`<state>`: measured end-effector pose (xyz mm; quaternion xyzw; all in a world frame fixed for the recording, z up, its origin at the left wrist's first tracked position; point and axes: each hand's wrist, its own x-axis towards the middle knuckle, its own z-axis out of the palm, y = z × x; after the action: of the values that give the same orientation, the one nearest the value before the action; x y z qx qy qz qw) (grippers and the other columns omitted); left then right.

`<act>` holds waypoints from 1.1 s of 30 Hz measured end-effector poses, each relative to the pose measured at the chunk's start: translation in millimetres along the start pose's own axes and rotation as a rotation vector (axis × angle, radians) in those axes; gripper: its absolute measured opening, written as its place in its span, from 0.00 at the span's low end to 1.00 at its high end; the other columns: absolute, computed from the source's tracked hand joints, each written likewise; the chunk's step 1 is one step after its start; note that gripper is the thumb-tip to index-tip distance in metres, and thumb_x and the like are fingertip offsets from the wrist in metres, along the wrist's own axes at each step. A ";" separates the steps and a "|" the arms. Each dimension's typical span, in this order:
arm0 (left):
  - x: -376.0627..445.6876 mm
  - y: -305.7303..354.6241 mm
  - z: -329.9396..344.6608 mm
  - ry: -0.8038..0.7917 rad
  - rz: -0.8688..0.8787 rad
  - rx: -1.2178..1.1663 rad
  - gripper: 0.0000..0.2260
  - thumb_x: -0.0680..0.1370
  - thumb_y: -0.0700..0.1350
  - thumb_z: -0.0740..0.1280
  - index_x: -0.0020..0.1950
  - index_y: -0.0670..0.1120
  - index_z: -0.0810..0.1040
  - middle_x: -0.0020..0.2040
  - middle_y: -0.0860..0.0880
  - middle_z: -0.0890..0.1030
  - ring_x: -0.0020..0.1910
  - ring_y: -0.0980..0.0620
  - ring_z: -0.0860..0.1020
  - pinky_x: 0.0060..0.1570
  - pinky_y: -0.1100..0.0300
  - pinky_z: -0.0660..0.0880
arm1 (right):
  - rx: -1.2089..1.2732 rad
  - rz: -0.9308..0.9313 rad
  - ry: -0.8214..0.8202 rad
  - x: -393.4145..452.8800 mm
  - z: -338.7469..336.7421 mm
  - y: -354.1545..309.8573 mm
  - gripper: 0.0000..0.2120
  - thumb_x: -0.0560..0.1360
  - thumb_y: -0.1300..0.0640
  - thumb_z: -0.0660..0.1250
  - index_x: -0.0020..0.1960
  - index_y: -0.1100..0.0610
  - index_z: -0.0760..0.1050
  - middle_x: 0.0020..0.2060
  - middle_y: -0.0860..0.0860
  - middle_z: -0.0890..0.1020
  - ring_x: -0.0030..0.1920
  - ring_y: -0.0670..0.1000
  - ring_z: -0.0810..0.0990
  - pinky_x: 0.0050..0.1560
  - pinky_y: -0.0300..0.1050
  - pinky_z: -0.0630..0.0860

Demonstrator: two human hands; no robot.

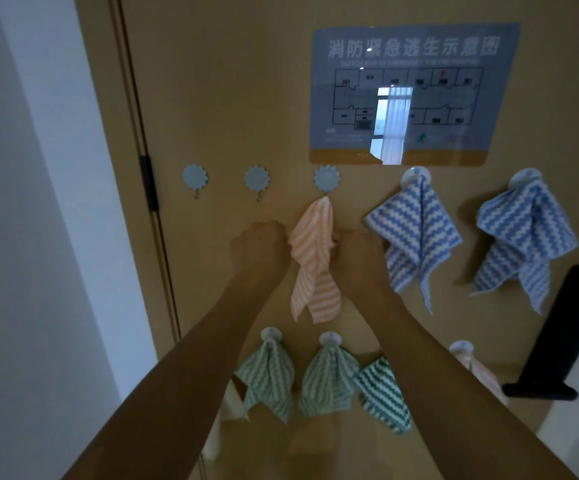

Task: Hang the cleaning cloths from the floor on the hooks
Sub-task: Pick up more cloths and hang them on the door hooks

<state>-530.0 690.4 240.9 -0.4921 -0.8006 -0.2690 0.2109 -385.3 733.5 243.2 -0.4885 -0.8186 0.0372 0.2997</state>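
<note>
An orange-and-white striped cloth hangs on the door with its top corner at the small hook under a grey flower-shaped hook plate. My left hand grips the cloth's left edge and my right hand grips its right edge, both with curled fingers at mid-height of the cloth. To the left, two more flower hooks are bare. Blue striped cloths hang from hooks on the right.
Lower on the tan door hang green striped cloths and a pink one, partly behind my right forearm. A fire-escape plan is stuck above. A black door handle juts out at right; a white wall stands left.
</note>
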 end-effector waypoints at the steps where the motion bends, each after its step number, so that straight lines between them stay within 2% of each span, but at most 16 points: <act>1: -5.8 -3.6 -1.1 0.019 0.010 0.001 0.08 0.79 0.50 0.65 0.51 0.49 0.81 0.48 0.48 0.81 0.46 0.47 0.79 0.38 0.58 0.66 | -0.017 -0.011 -0.007 -6.3 -1.6 -0.7 0.14 0.82 0.58 0.54 0.61 0.59 0.74 0.59 0.56 0.78 0.60 0.53 0.76 0.60 0.44 0.69; 5: -30.7 -11.1 -16.8 0.059 0.023 -0.087 0.08 0.78 0.50 0.64 0.51 0.50 0.81 0.47 0.49 0.82 0.45 0.47 0.80 0.38 0.59 0.65 | 0.054 -0.040 0.027 -34.7 -8.2 -8.0 0.14 0.81 0.58 0.57 0.63 0.58 0.75 0.56 0.56 0.80 0.55 0.55 0.78 0.55 0.48 0.74; 7: -44.7 -16.6 -23.6 0.072 0.027 -0.136 0.08 0.77 0.50 0.65 0.52 0.50 0.81 0.47 0.50 0.82 0.47 0.47 0.80 0.40 0.59 0.66 | 0.091 -0.065 0.035 -50.4 -10.4 -14.5 0.15 0.81 0.56 0.59 0.66 0.55 0.73 0.57 0.54 0.80 0.56 0.55 0.78 0.54 0.47 0.74; 12: -80.3 -33.5 -36.9 0.003 0.013 -0.185 0.15 0.78 0.53 0.65 0.62 0.50 0.78 0.56 0.48 0.80 0.56 0.46 0.78 0.52 0.54 0.74 | 0.193 -0.124 0.081 -79.9 -2.1 -26.5 0.15 0.80 0.54 0.61 0.66 0.54 0.74 0.56 0.53 0.81 0.54 0.55 0.79 0.52 0.48 0.75; 15: -98.8 -41.2 -46.0 -0.046 -0.011 -0.147 0.18 0.79 0.54 0.64 0.67 0.49 0.74 0.60 0.47 0.78 0.59 0.45 0.76 0.57 0.49 0.73 | 0.215 -0.168 0.059 -94.1 4.2 -36.4 0.15 0.79 0.53 0.63 0.65 0.54 0.74 0.56 0.53 0.81 0.55 0.55 0.79 0.55 0.48 0.75; 19: -119.4 -53.9 -55.0 -0.043 -0.058 -0.115 0.19 0.80 0.54 0.63 0.68 0.49 0.73 0.62 0.47 0.77 0.60 0.45 0.74 0.59 0.50 0.72 | 0.277 -0.203 0.057 -106.6 16.7 -51.9 0.17 0.78 0.54 0.65 0.66 0.54 0.75 0.59 0.53 0.79 0.58 0.54 0.77 0.60 0.48 0.72; 22: -136.3 -63.0 -58.1 -0.005 -0.061 -0.029 0.21 0.80 0.56 0.62 0.71 0.50 0.71 0.63 0.49 0.76 0.62 0.47 0.74 0.59 0.54 0.70 | 0.310 -0.260 0.009 -109.9 26.2 -61.2 0.18 0.78 0.54 0.65 0.67 0.55 0.74 0.61 0.53 0.78 0.59 0.54 0.77 0.60 0.50 0.72; 26: -152.2 -71.1 -59.8 -0.040 -0.218 -0.058 0.22 0.79 0.56 0.64 0.71 0.51 0.70 0.65 0.48 0.76 0.63 0.47 0.74 0.61 0.53 0.70 | 0.400 -0.279 -0.081 -111.6 36.6 -64.5 0.19 0.79 0.52 0.65 0.69 0.53 0.72 0.62 0.52 0.77 0.60 0.53 0.77 0.59 0.48 0.74; 30: -168.6 -72.7 -56.3 -0.021 -0.341 0.002 0.23 0.79 0.58 0.63 0.72 0.52 0.69 0.67 0.49 0.76 0.64 0.47 0.74 0.63 0.52 0.69 | 0.435 -0.318 -0.191 -116.0 49.0 -59.9 0.20 0.79 0.51 0.64 0.70 0.52 0.71 0.64 0.51 0.76 0.62 0.51 0.75 0.59 0.40 0.69; 33: -183.5 -74.4 -52.0 -0.019 -0.367 0.094 0.23 0.79 0.59 0.62 0.72 0.52 0.69 0.67 0.49 0.76 0.65 0.47 0.73 0.64 0.53 0.68 | 0.451 -0.332 -0.278 -119.6 57.4 -57.1 0.20 0.80 0.50 0.62 0.70 0.52 0.70 0.65 0.50 0.76 0.63 0.50 0.74 0.59 0.37 0.65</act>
<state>-515.0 505.9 153.6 -0.3299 -0.8905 -0.2606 0.1737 -418.9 618.8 162.1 -0.2597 -0.8915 0.2349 0.2875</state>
